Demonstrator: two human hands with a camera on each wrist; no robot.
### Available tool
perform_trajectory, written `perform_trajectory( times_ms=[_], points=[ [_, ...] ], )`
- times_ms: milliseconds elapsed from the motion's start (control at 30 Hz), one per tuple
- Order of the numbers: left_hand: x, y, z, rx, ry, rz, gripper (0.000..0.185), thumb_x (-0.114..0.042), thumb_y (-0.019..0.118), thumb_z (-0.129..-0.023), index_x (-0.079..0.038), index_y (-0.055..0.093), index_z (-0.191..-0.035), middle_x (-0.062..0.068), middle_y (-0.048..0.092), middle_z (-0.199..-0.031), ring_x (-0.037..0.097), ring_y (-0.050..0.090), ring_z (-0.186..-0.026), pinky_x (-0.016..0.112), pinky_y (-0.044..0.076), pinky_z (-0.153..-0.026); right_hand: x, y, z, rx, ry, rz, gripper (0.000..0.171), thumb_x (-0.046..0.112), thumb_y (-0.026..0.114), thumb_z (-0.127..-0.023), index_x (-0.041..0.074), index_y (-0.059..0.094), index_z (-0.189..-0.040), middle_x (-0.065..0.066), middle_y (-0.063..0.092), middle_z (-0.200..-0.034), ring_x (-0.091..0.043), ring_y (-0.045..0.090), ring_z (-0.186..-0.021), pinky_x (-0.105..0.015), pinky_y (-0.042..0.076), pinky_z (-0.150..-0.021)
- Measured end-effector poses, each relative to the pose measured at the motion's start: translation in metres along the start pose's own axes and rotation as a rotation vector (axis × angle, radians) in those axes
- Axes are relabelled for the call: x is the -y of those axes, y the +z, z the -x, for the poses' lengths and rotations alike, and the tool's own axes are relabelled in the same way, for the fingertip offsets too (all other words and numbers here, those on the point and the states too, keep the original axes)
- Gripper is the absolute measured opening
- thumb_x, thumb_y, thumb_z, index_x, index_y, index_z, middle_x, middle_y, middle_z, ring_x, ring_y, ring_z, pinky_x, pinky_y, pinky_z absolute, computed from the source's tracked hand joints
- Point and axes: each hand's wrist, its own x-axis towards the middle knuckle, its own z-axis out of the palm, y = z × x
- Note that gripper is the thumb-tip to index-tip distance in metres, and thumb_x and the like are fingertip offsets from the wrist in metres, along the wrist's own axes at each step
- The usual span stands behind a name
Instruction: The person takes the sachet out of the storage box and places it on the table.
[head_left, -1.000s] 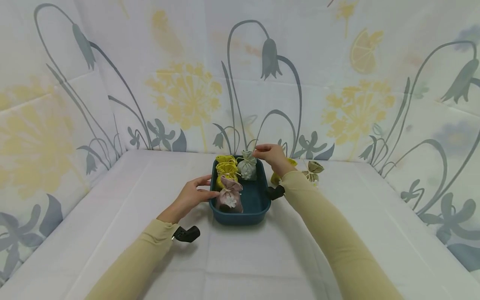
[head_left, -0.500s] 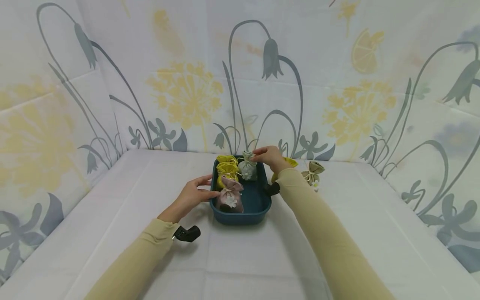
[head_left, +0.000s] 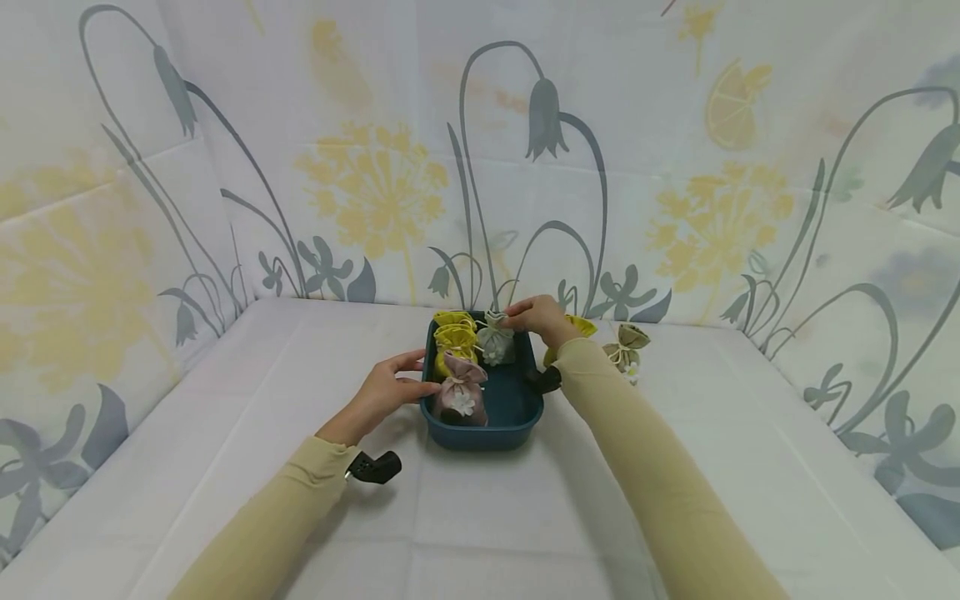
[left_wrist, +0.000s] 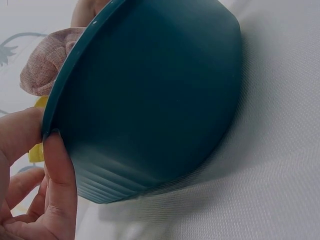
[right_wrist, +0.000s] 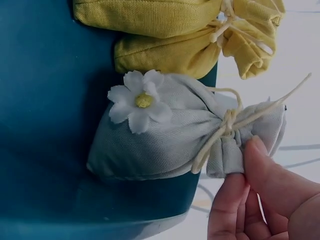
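Observation:
A dark teal tray (head_left: 517, 408) sits mid-table and holds two yellow pouches (head_left: 454, 337), a pink pouch (head_left: 459, 396) with a white flower, and a grey pouch (head_left: 495, 343). My right hand (head_left: 532, 315) pinches the gathered top of the grey pouch (right_wrist: 170, 130) at the tray's far right corner; the pouch rests inside against the yellow pouches (right_wrist: 170, 35). My left hand (head_left: 386, 392) rests against the tray's left rim, thumb on the rim and fingers against the outer wall (left_wrist: 150, 100).
An olive pouch (head_left: 627, 343) and another yellow pouch (head_left: 577, 329) lie on the white cloth to the right of the tray, behind my right forearm. Floral cloth walls close in the back and both sides.
My right hand has edged slightly left and down with the grey pouch, settling it lower in the tray's far corner. The left hand has stayed on the rim.

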Motion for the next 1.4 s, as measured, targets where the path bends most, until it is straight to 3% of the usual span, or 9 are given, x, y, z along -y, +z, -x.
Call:
perform_trajectory(
  times_ms=[333, 600, 1100, 1400],
  points=[
    [-0.001, 0.0, 0.0, 0.0, -0.008, 0.01, 0.073, -0.018, 0.076, -0.079, -0.014, 0.04, -0.142, 0.014, 0.044, -0.133, 0.022, 0.058, -0.103, 0.035, 0.051, -0.08, 0.005, -0.009, 0.007, -0.001, -0.059, -0.01, 0.027, 0.005, 0.069, -0.084, -0.004, 0.065, -0.109, -0.014, 0.062, -0.106, -0.025, 0.057, -0.095, -0.037, 0.045, -0.092],
    [0.002, 0.0, -0.001, -0.007, -0.023, -0.006, 0.073, -0.02, 0.076, -0.079, -0.016, 0.04, -0.142, 0.013, 0.044, -0.135, 0.023, 0.056, -0.106, 0.036, 0.05, -0.082, 0.012, -0.018, 0.023, 0.019, -0.106, -0.009, 0.028, 0.006, 0.063, -0.088, -0.005, 0.062, -0.114, -0.016, 0.061, -0.107, -0.029, 0.058, -0.101, -0.041, 0.041, -0.096],
    [0.005, 0.001, 0.0, -0.012, 0.003, 0.017, 0.072, -0.016, 0.076, -0.079, -0.012, 0.041, -0.142, 0.016, 0.047, -0.132, 0.023, 0.059, -0.103, 0.034, 0.051, -0.079, 0.024, -0.025, 0.067, 0.008, -0.176, 0.018, 0.022, 0.012, 0.063, -0.09, 0.0, 0.065, -0.108, -0.01, 0.063, -0.101, -0.027, 0.055, -0.1, -0.048, 0.032, -0.101],
    [0.002, 0.002, 0.0, -0.015, 0.01, -0.002, 0.072, -0.018, 0.076, -0.079, -0.012, 0.041, -0.141, 0.015, 0.047, -0.133, 0.022, 0.059, -0.103, 0.035, 0.05, -0.081, 0.025, -0.031, 0.089, -0.02, -0.235, -0.031, 0.021, 0.01, 0.061, -0.09, -0.001, 0.065, -0.108, -0.008, 0.064, -0.1, -0.024, 0.056, -0.097, -0.04, 0.042, -0.091]
  ],
)
